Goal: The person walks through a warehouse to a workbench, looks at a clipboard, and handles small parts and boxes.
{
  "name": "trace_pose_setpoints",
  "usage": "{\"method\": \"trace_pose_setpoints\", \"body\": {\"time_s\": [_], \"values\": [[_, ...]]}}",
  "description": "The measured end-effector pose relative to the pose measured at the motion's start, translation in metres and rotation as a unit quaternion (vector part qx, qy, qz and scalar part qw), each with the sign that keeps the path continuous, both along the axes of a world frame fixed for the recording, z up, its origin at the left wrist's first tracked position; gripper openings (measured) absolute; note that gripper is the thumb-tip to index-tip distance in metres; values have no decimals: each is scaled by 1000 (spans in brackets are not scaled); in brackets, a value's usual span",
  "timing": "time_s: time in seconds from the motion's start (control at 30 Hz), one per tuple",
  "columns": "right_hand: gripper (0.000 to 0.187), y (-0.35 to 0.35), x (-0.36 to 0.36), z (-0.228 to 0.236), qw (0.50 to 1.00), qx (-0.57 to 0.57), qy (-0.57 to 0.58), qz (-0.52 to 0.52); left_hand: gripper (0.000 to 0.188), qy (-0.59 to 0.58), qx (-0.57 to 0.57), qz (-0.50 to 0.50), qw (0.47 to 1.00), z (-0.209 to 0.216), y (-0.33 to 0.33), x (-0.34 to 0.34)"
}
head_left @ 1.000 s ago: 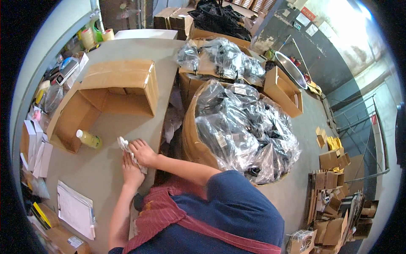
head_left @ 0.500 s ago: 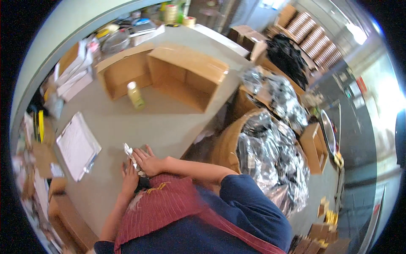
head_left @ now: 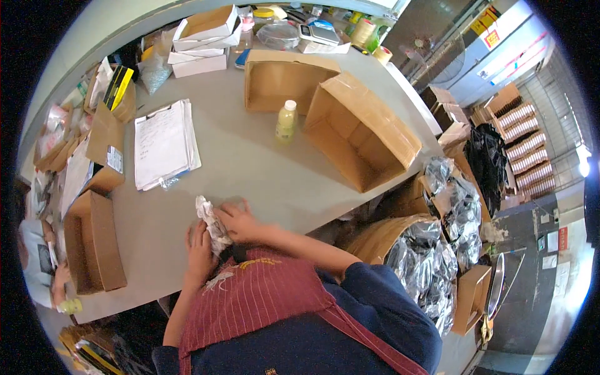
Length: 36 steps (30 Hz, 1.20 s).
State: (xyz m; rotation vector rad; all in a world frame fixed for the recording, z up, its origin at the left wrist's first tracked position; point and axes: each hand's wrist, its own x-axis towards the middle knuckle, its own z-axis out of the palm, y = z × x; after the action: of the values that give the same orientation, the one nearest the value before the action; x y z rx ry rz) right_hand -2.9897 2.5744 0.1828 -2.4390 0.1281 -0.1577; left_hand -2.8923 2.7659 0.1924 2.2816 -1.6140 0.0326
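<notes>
A crumpled white wad (head_left: 214, 229), paper or thin cloth, lies between my hands at the near edge of the table, its upper end sticking out past my fingers. My left hand (head_left: 200, 251) grips it from the left with fingertips pointing away from me. From the right, my right hand (head_left: 240, 225) holds its other side; the outer fingers are stretched and slightly blurred. Folds of the wad hide part of both palms. Beyond them stands a capped bottle of pale yellow-green liquid (head_left: 285, 124), upright on the grey table (head_left: 250, 172).
Two open cardboard boxes (head_left: 362, 134) lie on their sides behind the bottle. Left are a clipboard with papers (head_left: 165, 145) and an empty carton (head_left: 94, 244). Bins of shiny plastic film (head_left: 422, 269) stand right of the table. Another person's hand (head_left: 61, 275) shows far left.
The view has swung left, so the table and boxes sit further right in it. My hands stay together on the white wad, their fingers slightly shifted.
</notes>
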Motion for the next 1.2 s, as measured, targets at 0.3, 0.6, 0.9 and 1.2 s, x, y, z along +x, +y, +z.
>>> {"method": "trace_pose_setpoints", "body": {"time_s": [0.3, 0.6, 0.9, 1.2], "values": [[22, -122, -108, 112, 956, -140, 17, -256, 56, 7, -5, -30, 1000, 22, -8, 50], [19, -78, -318, 200, 654, -183, 92, -728, 51, -40, 350, -158, 922, 106, -75, 76], [102, 8, -388, 143, 551, -45, 326, -767, 59, -111, 111, -274, 949, 201, -224, -1], [90, 28, -392, 127, 557, -53, 345, -753, 67, -171, -112, -320, 925, 220, -353, -59]]}}
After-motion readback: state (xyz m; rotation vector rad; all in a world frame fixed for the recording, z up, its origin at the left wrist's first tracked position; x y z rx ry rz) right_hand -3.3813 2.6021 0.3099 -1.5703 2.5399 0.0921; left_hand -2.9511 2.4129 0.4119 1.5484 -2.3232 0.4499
